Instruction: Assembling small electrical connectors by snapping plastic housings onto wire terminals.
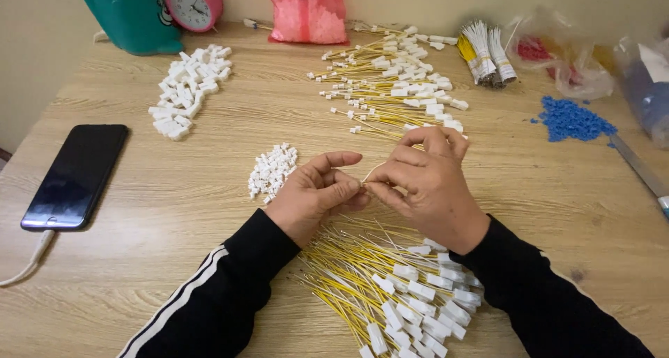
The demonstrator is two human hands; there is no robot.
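Head view: left hand [311,197] and right hand [426,184], fingers of both pinching one yellow wire [371,170].

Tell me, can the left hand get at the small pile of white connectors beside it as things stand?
Probably yes. The small pile of white connectors lies on bare table just beside the left hand, with nothing between them. But the left hand pinches a thin yellow wire together with the right hand, so it would need to let go.
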